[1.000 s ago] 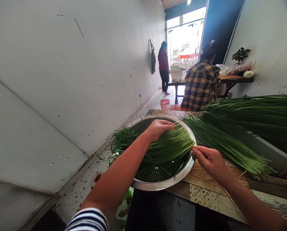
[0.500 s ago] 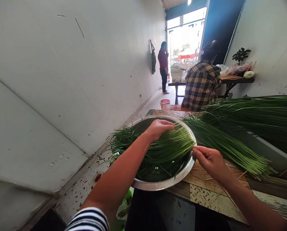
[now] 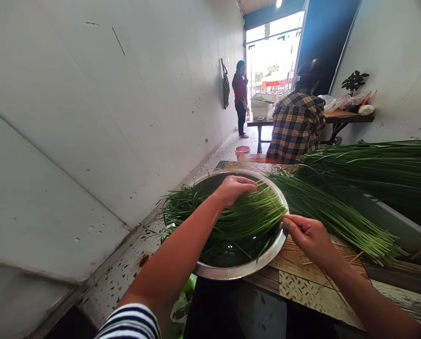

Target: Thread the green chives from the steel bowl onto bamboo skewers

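A wide metal bowl (image 3: 228, 272) holds a bunch of long green garlic chives (image 3: 253, 207), their pale stem ends pointing right and their leaves hanging over the left rim. My left hand (image 3: 234, 189) reaches across the bowl, closed on the bunch near its stem ends. At the bowl's right rim, my right hand (image 3: 309, 235) is closed in a pinch where the lowest stem ends meet its fingertips; the exact grip is too small to see clearly. Beside the bowl, a second bunch of chives (image 3: 341, 216) lies on the wood-patterned table (image 3: 295, 263).
More chives (image 3: 380, 160) are heaped over a pale container (image 3: 397, 214) at the right. Loose stalk bits lie under my right forearm. A person in a plaid shirt (image 3: 295, 125) sits ahead; another person (image 3: 240, 96) stands by the doorway. A white wall (image 3: 90, 117) runs along the left.
Hardly anything differs: both hands keep their places on the chives, and the view has shifted very slightly.
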Demonstrator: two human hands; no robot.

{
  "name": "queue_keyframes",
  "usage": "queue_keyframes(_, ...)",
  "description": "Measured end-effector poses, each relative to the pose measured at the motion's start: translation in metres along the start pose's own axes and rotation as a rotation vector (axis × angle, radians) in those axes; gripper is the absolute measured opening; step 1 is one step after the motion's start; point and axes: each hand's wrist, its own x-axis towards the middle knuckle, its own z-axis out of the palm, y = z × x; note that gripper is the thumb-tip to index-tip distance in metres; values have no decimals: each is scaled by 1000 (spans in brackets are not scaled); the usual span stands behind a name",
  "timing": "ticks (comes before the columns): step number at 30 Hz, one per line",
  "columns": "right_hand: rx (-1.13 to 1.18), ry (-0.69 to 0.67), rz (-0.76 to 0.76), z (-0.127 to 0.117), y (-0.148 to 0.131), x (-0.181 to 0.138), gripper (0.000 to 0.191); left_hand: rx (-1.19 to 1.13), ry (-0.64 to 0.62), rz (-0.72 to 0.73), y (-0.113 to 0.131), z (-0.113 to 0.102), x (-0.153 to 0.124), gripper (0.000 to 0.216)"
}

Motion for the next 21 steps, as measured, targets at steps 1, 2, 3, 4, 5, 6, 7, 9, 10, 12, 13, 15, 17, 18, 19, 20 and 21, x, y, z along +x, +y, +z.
queue_keyframes(1, -4, -3, 3, 0, 0, 0, 34, 13, 1, 2, 0, 0, 0, 23)
queue_keyframes(2, -10, -5, 5, 0, 0, 0, 35, 25, 1, 4, 1, 0, -1, 24)
queue_keyframes(3, -17, -7, 6, 0, 0, -1, 36, 34, -1, 7, 1, 1, -2, 25)
queue_keyframes(4, -22, -7, 8, 0, 0, -1, 36, 40, -1, 10, 2, 1, -2, 26)
queue_keyframes(5, -23, -8, 9, 0, 0, -1, 36, 41, 2, 14, 2, 1, -3, 26)
queue_keyframes(6, -23, -8, 12, 0, 0, 0, 36, 40, 8, 20, 3, 2, -3, 26)
queue_keyframes(7, -22, -6, 15, 1, 0, 0, 35, 42, 16, 26, 3, 2, -4, 27)
queue_keyframes(9, -22, -2, 24, 1, 0, 0, 35, 54, 31, 41, 2, 3, -4, 26)
queue_keyframes(10, -23, -1, 27, 2, 1, 0, 35, 63, 36, 48, 1, 4, -3, 26)
queue_keyframes(12, -29, 0, 27, 2, 1, 0, 36, 72, 45, 57, 0, 5, -3, 27)
queue_keyframes(13, -31, 2, 25, 2, 1, 0, 36, 72, 49, 58, -1, 5, -3, 28)
queue_keyframes(15, -34, 6, 24, 2, 2, 0, 36, 68, 49, 56, -2, 7, -4, 28)
queue_keyframes(17, -31, 12, 23, 1, 3, 0, 36, 48, 27, 48, -2, 9, -5, 28)
queue_keyframes(18, -29, 15, 21, 1, 3, 0, 36, 36, 9, 44, -2, 10, -6, 28)
queue_keyframes(19, -26, 17, 18, 2, 4, 1, 36, 25, -8, 38, -2, 11, -7, 28)
queue_keyframes(20, -24, 20, 14, 2, 4, 1, 36, 17, -23, 31, -1, 12, -9, 28)
queue_keyframes(21, -24, 24, 9, 2, 4, 2, 37, 12, -33, 24, 0, 12, -10, 28)
